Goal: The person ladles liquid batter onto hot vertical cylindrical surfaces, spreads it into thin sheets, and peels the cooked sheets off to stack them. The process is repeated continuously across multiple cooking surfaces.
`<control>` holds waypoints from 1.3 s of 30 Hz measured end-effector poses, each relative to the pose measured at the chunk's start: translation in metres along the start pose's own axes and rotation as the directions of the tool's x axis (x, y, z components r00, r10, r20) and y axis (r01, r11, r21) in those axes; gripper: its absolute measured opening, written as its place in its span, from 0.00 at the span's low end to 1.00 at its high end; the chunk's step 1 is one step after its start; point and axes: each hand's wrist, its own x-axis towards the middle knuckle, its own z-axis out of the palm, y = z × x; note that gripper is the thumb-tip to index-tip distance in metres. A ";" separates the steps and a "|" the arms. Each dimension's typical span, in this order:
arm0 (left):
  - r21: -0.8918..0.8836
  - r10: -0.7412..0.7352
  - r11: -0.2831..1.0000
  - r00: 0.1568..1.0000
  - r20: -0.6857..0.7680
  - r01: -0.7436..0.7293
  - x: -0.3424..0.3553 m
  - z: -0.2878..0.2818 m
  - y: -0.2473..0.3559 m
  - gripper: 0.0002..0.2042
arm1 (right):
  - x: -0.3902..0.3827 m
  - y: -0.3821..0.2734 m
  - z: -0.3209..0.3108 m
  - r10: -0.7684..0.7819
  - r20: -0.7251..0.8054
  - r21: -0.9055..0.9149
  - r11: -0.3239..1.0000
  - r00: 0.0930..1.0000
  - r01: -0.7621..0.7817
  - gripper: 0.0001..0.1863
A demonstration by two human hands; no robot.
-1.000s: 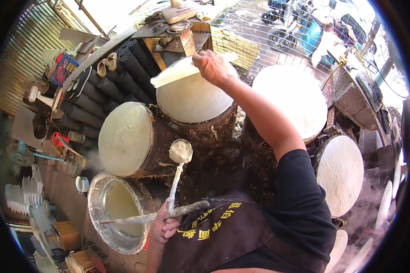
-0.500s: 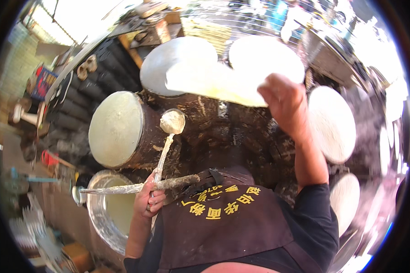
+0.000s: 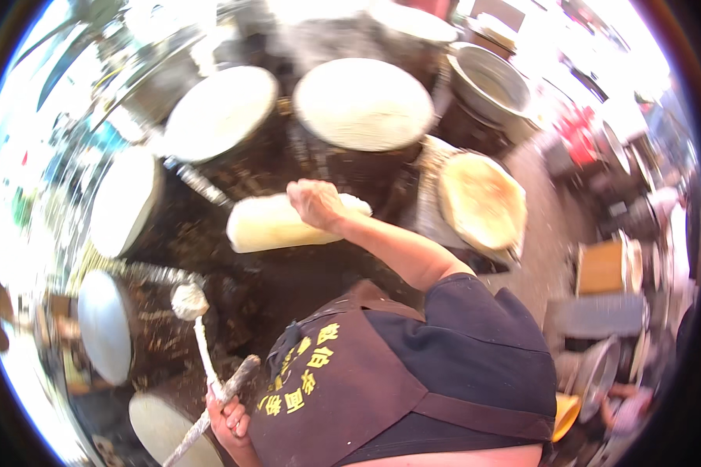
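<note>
In the middle, my right hand (image 3: 314,205) is closed on a floppy pale cream sheet (image 3: 262,227), which hangs folded in a long band above the dark space between the cylindrical stoves. At the lower left, my left hand (image 3: 230,424) grips a ladle (image 3: 202,338) and a batter-crusted stick (image 3: 187,442), crossed in the fingers. The ladle's bowl points up and is coated with pale batter. Ahead are round white griddle tops (image 3: 364,103) on dark drums. Right of my right hand, a stack of golden round sheets (image 3: 481,201) rests on a pale board (image 3: 431,226).
More griddles (image 3: 106,327) curve around my left and front. A metal basin (image 3: 488,83) stands at the back right. Boxes (image 3: 607,266) and metal pans (image 3: 592,366) line the right edge, where another person's arm (image 3: 627,409) shows. The outer areas are blurred.
The view has swung round to the right, bringing the golden stack in. My right hand has carried the pale sheet off the griddle top. My left hand keeps the ladle and stick.
</note>
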 end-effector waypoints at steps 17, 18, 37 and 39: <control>0.254 -0.294 0.920 0.954 -0.054 0.298 0.093 0.103 -0.109 0.26 | -0.418 0.420 -0.276 0.967 0.052 0.999 -0.047 0.251 -0.026 0.13; 0.263 -0.310 0.914 0.950 -0.040 0.310 0.096 0.106 -0.113 0.26 | -0.438 0.435 -0.256 0.992 0.043 0.999 -0.042 0.117 -0.013 0.14; 0.136 -0.016 0.991 1.000 0.026 0.012 0.078 0.123 -0.159 0.22 | -0.214 0.355 -0.133 0.567 -0.315 0.219 0.823 0.761 -0.523 0.15; 0.136 0.012 0.991 1.000 -0.005 -0.011 0.071 0.109 -0.145 0.18 | -0.106 0.195 -0.096 0.429 0.034 0.491 0.780 0.903 -0.389 0.11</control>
